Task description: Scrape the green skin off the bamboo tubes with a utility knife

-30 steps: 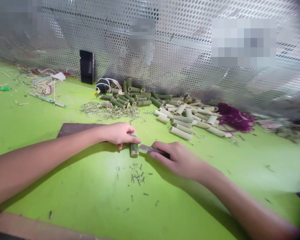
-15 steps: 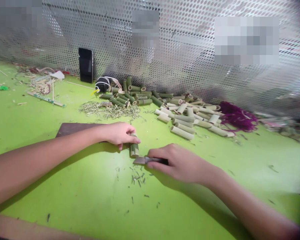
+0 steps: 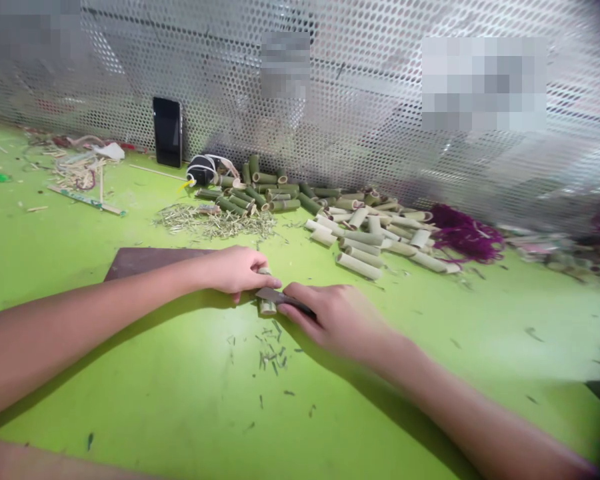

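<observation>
You're bringing the knife back up onto the bamboo piece, centre frame;
your right hand is clenching the handle, blade now crossing the piece instead of sitting below its near end; your left hand is pinning it to the green table; reads as a fresh stroke beginning.

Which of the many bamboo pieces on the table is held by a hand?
The short piece lying alone at the front: the left hand pins it and the right hand holds a blade against it.
</observation>
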A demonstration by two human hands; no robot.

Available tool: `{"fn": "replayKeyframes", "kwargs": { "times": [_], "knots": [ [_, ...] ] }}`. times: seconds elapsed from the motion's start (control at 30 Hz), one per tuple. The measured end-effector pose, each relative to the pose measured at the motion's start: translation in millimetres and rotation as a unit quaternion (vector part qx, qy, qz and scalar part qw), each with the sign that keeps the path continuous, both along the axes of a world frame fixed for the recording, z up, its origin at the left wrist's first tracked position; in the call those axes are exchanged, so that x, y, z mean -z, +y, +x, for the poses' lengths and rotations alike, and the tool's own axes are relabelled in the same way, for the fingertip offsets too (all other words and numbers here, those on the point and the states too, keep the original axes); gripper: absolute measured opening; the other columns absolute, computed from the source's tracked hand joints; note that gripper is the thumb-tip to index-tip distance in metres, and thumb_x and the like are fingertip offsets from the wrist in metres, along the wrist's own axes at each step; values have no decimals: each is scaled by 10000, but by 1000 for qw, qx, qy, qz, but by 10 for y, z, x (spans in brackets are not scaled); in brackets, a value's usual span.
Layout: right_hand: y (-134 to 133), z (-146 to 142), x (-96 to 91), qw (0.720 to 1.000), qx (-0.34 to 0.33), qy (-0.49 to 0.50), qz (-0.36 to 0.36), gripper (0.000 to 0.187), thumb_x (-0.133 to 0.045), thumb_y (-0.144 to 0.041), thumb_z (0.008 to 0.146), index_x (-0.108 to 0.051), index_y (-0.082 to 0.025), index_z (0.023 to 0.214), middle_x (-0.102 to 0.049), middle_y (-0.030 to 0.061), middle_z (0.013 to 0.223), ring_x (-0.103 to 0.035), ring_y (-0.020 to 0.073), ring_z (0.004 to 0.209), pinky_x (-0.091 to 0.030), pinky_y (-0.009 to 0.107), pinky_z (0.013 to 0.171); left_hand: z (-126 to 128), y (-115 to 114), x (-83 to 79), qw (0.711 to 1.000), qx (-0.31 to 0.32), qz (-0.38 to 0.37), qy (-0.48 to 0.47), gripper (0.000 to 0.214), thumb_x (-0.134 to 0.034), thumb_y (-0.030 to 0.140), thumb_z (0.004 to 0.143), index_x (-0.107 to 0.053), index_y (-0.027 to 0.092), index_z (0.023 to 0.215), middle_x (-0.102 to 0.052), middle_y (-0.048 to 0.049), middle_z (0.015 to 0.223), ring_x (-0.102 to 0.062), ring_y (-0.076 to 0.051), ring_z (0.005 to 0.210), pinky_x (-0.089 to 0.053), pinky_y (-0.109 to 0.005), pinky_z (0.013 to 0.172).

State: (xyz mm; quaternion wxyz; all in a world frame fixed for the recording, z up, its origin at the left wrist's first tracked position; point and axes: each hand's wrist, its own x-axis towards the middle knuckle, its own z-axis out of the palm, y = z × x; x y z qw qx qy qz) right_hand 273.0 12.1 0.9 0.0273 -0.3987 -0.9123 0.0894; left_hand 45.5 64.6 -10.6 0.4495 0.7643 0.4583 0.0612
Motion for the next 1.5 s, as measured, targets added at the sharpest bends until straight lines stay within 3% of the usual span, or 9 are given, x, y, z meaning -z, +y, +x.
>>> {"fn": "replayKeyframes", "kwargs": {
  "times": [0.37, 0.8, 1.0, 1.1, 1.17, 1.27, 1.37, 1.5],
  "knots": [
    [-38, -2, -1, 1000, 7, -7, -3, 294, -441, -361, 1070, -662, -209, 951, -716, 5, 727, -578, 136, 528, -345, 272, 537, -25, 17, -48, 999, 26, -42, -13, 379, -687, 567, 896, -541, 219, 852, -602, 57, 726, -629, -115, 482, -434, -253, 517],
    [-101, -53, -8, 1000, 8, -14, 10, 291, -406, -349, 1083, -615, -209, 939, -709, 17, 756, -547, 132, 526, -311, 287, 548, 2, -3, -45, 1000, 19, -24, -1, 413, -674, 609, 900, -551, 218, 850, -634, 49, 724, -628, -124, 474, -446, -277, 565],
    [-29, -5, -57, 995, 19, 18, -97, 308, -412, -371, 1080, -641, -217, 943, -704, 9, 716, -571, 139, 515, -376, 281, 530, -4, 6, -35, 1000, 22, -20, -6, 435, -683, 614, 893, -524, 216, 818, -604, 58, 665, -625, -128, 463, -432, -272, 535],
    [-52, 43, -111, 983, -22, 24, -179, 357, -405, -400, 1079, -656, -211, 909, -700, 16, 704, -584, 139, 523, -393, 281, 523, -13, 14, -31, 999, 21, -32, -12, 398, -696, 586, 898, -549, 218, 861, -612, 61, 665, -632, -129, 471, -446, -269, 536],
    [-95, 78, -139, 979, -54, 12, -197, 379, -402, -414, 1079, -657, -209, 889, -690, 15, 695, -571, 136, 525, -383, 282, 524, -15, 21, -27, 999, 15, -38, -10, 379, -688, 576, 910, -557, 221, 888, -616, 60, 665, -636, -132, 473, -446, -268, 527],
    [-123, 121, -119, 986, -32, 18, -166, 397, -374, -436, 1083, -642, -203, 906, -663, 11, 668, -546, 134, 507, -366, 280, 517, -12, 30, -23, 999, 12, -34, -7, 398, -700, 593, 891, -558, 221, 883, -618, 61, 671, -620, -122, 457, -429, -262, 518],
    [-88, 115, -41, 997, 12, 14, -81, 405, -332, -430, 1090, -646, -198, 980, -668, 20, 672, -549, 142, 500, -345, 283, 515, -12, 32, -22, 1000, 18, -24, -6, 433, -710, 624, 865, -550, 222, 859, -608, 66, 662, -605, -116, 447, -417, -261, 527],
    [-59, 22, 8, 1000, 12, -21, 7, 353, -354, -370, 1090, -634, -205, 951, -681, 14, 692, -523, 130, 485, -307, 284, 523, -16, 20, -18, 999, 24, -19, -9, 464, -688, 655, 867, -529, 221, 820, -596, 63, 664, -611, -123, 453, -415, -265, 530]
  ]
}}
